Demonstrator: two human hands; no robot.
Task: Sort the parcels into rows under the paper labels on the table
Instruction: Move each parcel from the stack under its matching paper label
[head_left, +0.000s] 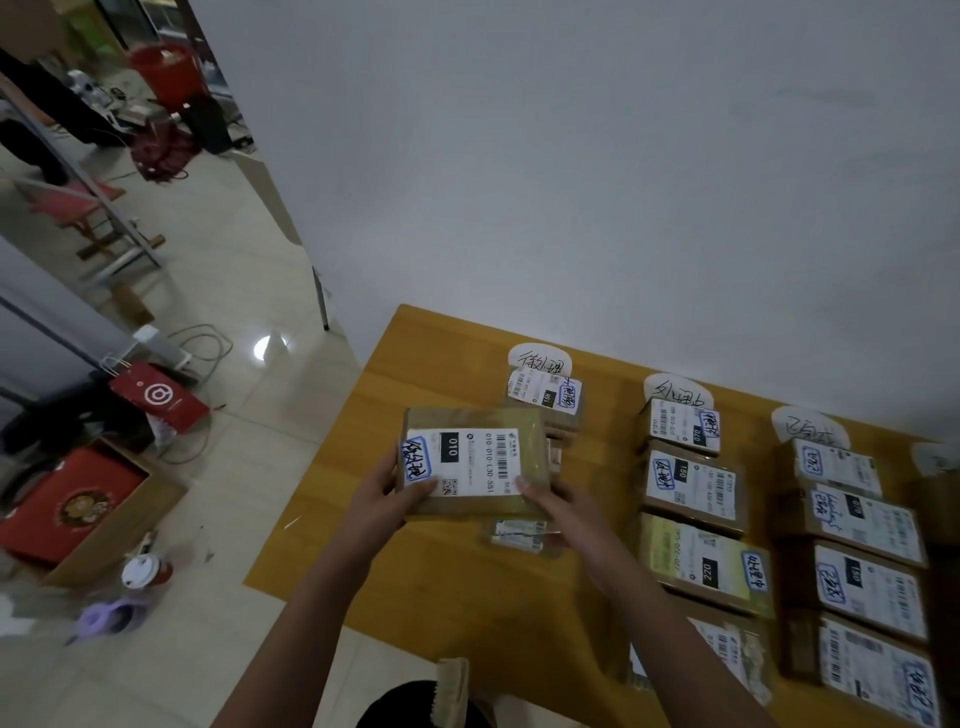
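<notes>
Above the table (441, 587), both hands (387, 506) (558, 506) grip a parcel (475, 462), arms outstretched.

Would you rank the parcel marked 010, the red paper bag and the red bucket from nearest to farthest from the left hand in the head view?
1. Parcel marked 010: held in the left hand.
2. Red paper bag: on the floor, left.
3. Red bucket: far back left.

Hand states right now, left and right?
Left hand: grips the parcel, near left corner.
Right hand: grips the same parcel, near right corner.
</notes>
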